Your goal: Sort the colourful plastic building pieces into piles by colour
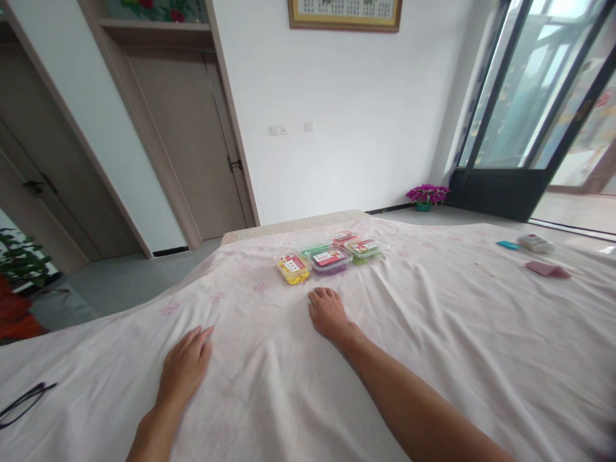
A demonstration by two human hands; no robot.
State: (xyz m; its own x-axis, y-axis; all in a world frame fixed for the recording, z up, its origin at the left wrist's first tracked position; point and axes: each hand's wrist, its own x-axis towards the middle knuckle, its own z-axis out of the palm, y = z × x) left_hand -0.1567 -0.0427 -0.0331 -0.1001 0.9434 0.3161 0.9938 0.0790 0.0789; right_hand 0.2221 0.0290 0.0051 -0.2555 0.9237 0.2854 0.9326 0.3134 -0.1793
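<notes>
Clear, red-labelled plastic boxes (330,257) sit toward the far edge of the pale flowered cloth (269,391). The bare right hand (329,313) lies just short, the bare left hand (187,360) farther left; each grip is loosely spread, empty. Light rim holds would probably suit.

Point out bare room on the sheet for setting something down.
Bare sheet lies between the left hand and right hand, and between the left hand and the glasses. Crowded: the cluster of plastic boxes beyond the right hand.

Pale flowered cloth (269,391), lidded tubs (330,258), dark-framed glasses (25,397)
</notes>
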